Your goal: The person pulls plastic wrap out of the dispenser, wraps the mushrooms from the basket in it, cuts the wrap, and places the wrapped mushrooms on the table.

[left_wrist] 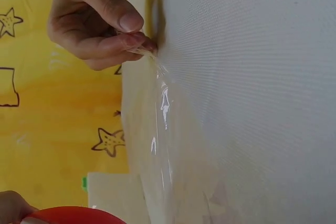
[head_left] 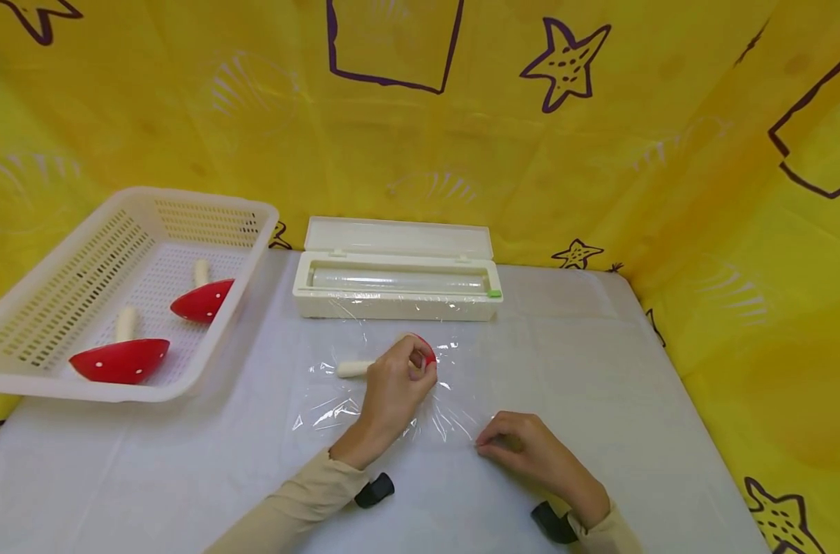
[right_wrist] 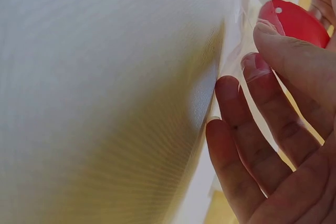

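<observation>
A toy mushroom with a red, white-dotted cap (head_left: 429,351) and a pale stem (head_left: 353,369) lies on its side on a sheet of cling film (head_left: 455,415). My left hand (head_left: 395,388) holds its cap and hides much of it. To the right, my right hand (head_left: 534,454) pinches the near right corner of the film between thumb and fingertips. The film stretches up from the table towards that pinch in the left wrist view, where the red cap (left_wrist: 76,216) also shows. Behind the sheet, a white cling film box (head_left: 399,308) stands with its lid raised and a roll (head_left: 399,280) inside.
At the left, a white slotted basket (head_left: 205,377) holds two more toy mushrooms (head_left: 120,360) with red caps. A yellow patterned cloth (head_left: 420,161) hangs behind and to the right of the white-covered table (head_left: 586,362).
</observation>
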`<move>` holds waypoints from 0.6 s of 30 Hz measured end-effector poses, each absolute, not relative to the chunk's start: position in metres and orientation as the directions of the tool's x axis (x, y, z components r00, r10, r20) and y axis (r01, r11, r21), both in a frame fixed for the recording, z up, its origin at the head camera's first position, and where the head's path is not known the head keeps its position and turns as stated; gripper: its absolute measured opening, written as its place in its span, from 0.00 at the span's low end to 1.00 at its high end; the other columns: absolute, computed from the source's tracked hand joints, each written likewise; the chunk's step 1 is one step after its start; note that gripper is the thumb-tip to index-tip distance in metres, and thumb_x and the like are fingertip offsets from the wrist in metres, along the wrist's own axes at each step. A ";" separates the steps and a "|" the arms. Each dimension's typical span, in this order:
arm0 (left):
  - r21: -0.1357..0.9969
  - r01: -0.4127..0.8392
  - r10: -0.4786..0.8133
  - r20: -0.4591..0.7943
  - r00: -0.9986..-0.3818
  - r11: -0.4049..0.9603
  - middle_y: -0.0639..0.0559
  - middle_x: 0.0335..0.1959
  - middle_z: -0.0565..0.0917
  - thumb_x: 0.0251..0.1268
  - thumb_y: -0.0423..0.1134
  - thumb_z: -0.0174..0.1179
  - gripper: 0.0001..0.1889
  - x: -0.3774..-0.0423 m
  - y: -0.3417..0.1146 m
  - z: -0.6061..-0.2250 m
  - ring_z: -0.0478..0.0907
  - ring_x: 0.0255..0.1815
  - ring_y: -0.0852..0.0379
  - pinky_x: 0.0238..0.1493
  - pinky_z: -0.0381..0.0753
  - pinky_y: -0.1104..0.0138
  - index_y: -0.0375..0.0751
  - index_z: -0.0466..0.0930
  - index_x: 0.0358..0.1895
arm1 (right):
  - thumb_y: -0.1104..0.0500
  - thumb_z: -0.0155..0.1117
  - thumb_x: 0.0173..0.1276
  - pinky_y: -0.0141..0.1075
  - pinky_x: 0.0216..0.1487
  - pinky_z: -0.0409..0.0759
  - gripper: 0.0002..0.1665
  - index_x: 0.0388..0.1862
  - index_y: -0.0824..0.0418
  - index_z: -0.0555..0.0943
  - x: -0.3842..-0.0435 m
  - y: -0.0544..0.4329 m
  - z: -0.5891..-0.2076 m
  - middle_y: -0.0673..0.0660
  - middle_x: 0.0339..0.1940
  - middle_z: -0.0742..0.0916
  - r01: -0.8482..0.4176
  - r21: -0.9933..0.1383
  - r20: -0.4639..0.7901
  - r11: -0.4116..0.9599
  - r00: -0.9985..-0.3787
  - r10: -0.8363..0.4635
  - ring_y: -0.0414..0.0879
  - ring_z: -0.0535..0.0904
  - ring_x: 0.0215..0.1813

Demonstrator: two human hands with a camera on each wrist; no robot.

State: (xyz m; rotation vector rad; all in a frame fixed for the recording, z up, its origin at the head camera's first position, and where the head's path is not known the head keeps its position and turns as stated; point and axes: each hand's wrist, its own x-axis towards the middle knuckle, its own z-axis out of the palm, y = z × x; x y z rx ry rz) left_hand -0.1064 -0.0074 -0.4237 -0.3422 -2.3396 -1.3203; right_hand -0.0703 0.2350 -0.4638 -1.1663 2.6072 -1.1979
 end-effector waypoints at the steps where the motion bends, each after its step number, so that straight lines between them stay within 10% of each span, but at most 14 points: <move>1: 0.737 0.425 0.005 0.497 -0.868 0.525 0.53 0.24 0.80 0.51 0.25 0.66 0.09 -0.106 -0.006 -0.423 0.77 0.25 0.60 0.27 0.75 0.74 0.42 0.78 0.31 | 0.64 0.71 0.63 0.29 0.43 0.83 0.03 0.35 0.58 0.86 -0.070 0.235 -0.463 0.52 0.32 0.89 -0.615 -0.670 0.253 0.415 -0.715 -0.651 0.37 0.83 0.37; 18: 0.793 0.363 0.115 0.354 -0.928 0.489 0.53 0.29 0.80 0.54 0.30 0.71 0.09 -0.109 0.000 -0.433 0.77 0.26 0.58 0.30 0.76 0.74 0.43 0.81 0.35 | 0.65 0.72 0.61 0.31 0.44 0.83 0.05 0.35 0.57 0.86 -0.070 0.234 -0.464 0.49 0.33 0.89 -0.594 -0.674 0.226 0.438 -0.731 -0.644 0.36 0.83 0.37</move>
